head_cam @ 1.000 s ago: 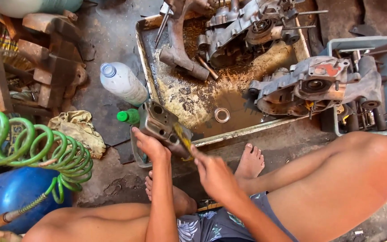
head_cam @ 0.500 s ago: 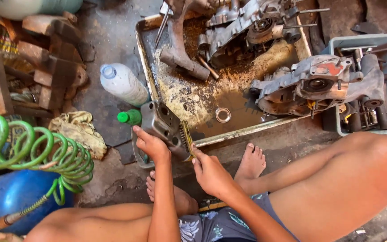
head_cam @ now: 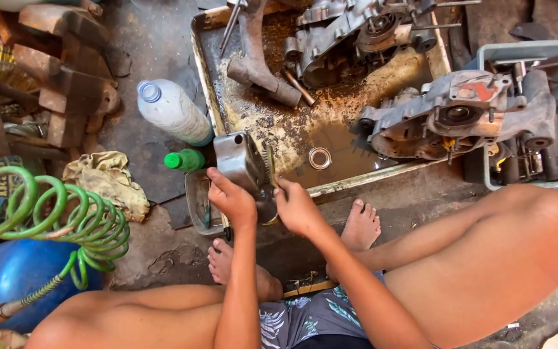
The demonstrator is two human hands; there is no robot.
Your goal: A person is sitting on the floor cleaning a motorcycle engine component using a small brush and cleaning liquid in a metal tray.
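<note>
Left hand: the left hand [head_cam: 230, 197] gripped the grey metal engine part [head_cam: 243, 161] from its near side, fingers wrapped round it, holding it upright at the near edge of the metal tray [head_cam: 203, 64].
Right hand: the right hand [head_cam: 298, 207] was closed on a small brush [head_cam: 270, 165], its bristles pressed against the part's right face.
Part's place: over the tray's near-left corner, just beside the green-capped bottle [head_cam: 185, 159].
Done so far, by my reading: the part's upper face looked fairly bare and grey, so some scrubbing seemed done; how clean the hidden side was could not be told.
Left to do, by my reading: two larger engine casings [head_cam: 460, 116] lay grimy in and beside the tray; brown fluid and grit pooled round a loose metal ring [head_cam: 320, 158].
Nearby: clear plastic bottle [head_cam: 172, 111], yellowish rag [head_cam: 108, 181], green coiled hose [head_cam: 40, 213].
</note>
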